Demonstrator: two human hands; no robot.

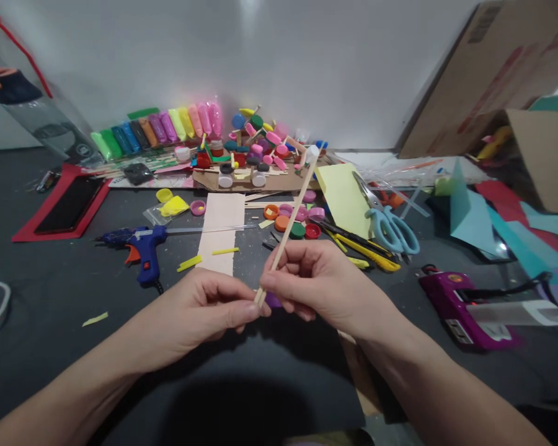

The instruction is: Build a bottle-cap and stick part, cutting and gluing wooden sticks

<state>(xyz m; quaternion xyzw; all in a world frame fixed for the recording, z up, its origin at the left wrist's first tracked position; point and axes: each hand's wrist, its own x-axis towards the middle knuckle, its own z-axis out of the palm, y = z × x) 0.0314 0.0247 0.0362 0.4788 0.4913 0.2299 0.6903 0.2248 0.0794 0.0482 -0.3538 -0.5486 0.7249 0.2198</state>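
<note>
A thin wooden stick (pixel 292 223) slants up and to the right from between my hands. My right hand (pixel 316 279) pinches it between thumb and fingers near its lower part. At the bottom end, the thumb and forefinger of my left hand (pixel 218 306) are closed on it, where a second short stick end seems to lie alongside. A white round piece (pixel 312 152) shows at the stick's top; I cannot tell if it is fixed there. Something purple (pixel 273 300) is partly hidden between the fingers. Beyond my hands lies a pale strip (pixel 223 214) with yellow slips (pixel 225 251) by it.
A blue glue gun (pixel 151 251) lies left, near a phone (pixel 69 204) on red card. Coloured bottle caps (pixel 297 230), a yellow cutter (pixel 374 255) and blue-handled scissors (pixel 390 229) lie beyond my right hand. Clay packs (pixel 167 127) line the back. A purple power strip (pixel 465 310) sits right.
</note>
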